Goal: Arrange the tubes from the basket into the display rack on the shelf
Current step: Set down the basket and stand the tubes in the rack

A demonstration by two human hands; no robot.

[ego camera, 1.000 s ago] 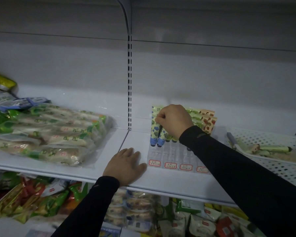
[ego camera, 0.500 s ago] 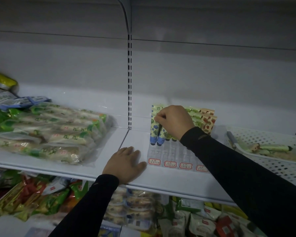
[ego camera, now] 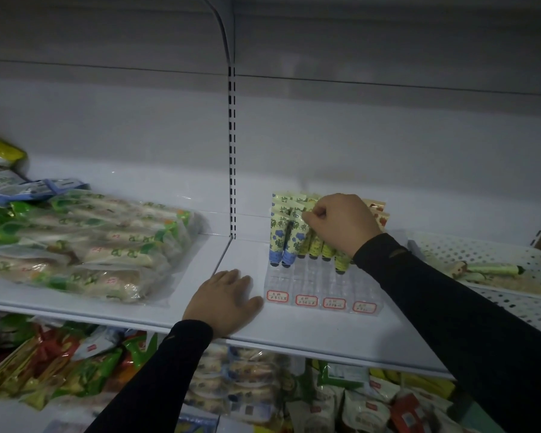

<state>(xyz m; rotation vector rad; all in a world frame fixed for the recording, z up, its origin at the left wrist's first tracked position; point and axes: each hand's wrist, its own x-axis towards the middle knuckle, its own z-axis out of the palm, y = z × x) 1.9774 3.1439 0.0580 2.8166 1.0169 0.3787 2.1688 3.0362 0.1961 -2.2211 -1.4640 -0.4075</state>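
Note:
A clear display rack (ego camera: 322, 284) with red-framed labels along its front stands on the white shelf (ego camera: 310, 331). Several floral tubes stand cap-down in its back rows; a blue-flowered tube (ego camera: 295, 242) leans at the left. My right hand (ego camera: 341, 223) is curled over the tops of the tubes and pinches the flat end of one next to the blue-flowered tube. My left hand (ego camera: 224, 303) rests flat on the shelf just left of the rack. The white perforated basket (ego camera: 481, 254) at the right holds more tubes (ego camera: 494, 270) lying flat.
A pile of green-and-white packaged snacks (ego camera: 85, 248) fills the shelf's left half. A slotted upright (ego camera: 231, 151) divides the back wall. The lower shelf (ego camera: 263, 398) is crowded with packets.
My right hand has shifted slightly right along the tube tops, uncovering more yellow-green tubes below it. The left hand stays in place.

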